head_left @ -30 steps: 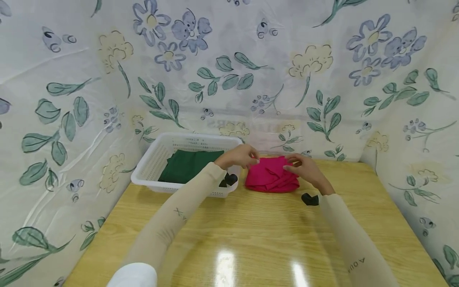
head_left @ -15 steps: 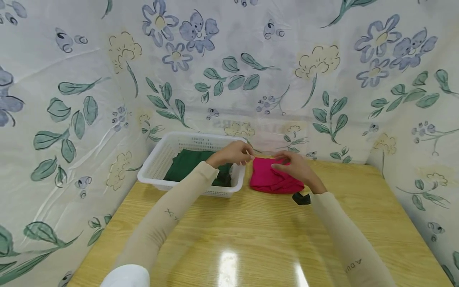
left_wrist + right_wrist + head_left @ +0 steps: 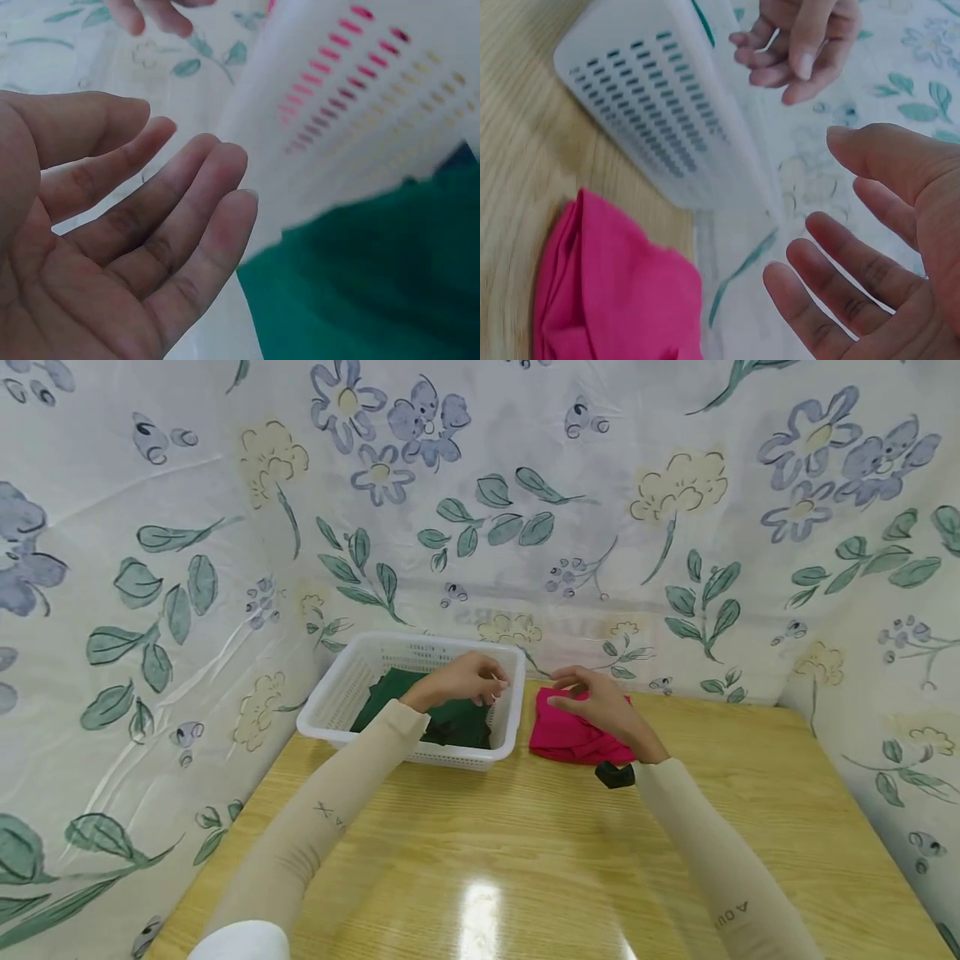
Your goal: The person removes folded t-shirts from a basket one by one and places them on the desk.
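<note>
My left hand (image 3: 462,680) hovers over the right part of a white plastic basket (image 3: 330,687), its fingers loosely bent and nothing between them. Inside the basket lies dark green cloth (image 3: 367,277). Beside the basket, on its right, a folded bright pink cloth (image 3: 558,729) rests on the table. Above that cloth is my right hand (image 3: 600,703), relaxed and holding nothing. The right wrist view shows its fingers (image 3: 829,262) spread apart, away from the pink cloth (image 3: 630,285).
The wooden table (image 3: 450,835) runs from the basket toward me and to the right. A white floral sheet (image 3: 585,543) hangs behind and along both sides. A black wrist device (image 3: 615,774) sits under my right wrist.
Both hands have moved left, the left one from the pink cloth's edge to over the basket. The pink cloth's near folds look flatter than a second ago.
</note>
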The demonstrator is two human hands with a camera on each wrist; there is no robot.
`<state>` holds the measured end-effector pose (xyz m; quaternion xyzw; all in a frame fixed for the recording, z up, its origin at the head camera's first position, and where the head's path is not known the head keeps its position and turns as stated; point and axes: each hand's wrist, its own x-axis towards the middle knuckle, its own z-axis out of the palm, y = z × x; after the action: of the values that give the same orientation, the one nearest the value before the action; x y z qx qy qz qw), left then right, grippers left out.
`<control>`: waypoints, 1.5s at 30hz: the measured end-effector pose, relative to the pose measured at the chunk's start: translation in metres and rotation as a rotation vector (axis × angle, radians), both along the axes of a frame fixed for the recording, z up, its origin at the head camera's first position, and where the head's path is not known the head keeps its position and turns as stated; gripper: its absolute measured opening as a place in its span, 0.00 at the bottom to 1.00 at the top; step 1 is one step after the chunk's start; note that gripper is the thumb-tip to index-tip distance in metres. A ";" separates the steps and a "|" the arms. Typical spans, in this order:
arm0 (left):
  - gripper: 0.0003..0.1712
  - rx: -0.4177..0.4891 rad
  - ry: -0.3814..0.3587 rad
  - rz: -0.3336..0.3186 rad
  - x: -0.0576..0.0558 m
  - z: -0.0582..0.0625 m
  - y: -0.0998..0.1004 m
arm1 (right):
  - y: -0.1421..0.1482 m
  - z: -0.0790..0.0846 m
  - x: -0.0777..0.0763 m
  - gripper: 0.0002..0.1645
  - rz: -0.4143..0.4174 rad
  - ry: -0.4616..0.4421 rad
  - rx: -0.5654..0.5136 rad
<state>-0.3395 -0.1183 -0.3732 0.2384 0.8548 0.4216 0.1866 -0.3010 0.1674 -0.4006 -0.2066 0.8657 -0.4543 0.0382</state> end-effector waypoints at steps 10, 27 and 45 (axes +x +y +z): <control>0.16 -0.050 0.007 0.033 -0.003 -0.002 -0.036 | -0.035 0.004 0.002 0.28 0.070 0.034 -0.045; 0.20 -0.144 0.003 0.182 -0.011 0.002 -0.086 | -0.082 0.001 0.005 0.28 0.153 0.037 -0.037; 0.22 -0.209 -0.041 0.343 -0.006 -0.009 -0.145 | -0.140 -0.001 0.010 0.27 0.126 0.038 0.123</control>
<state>-0.3452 -0.2636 -0.3819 0.0601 0.9181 0.3607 0.1531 -0.2911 0.0270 -0.4019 -0.2667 0.8777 -0.3932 0.0628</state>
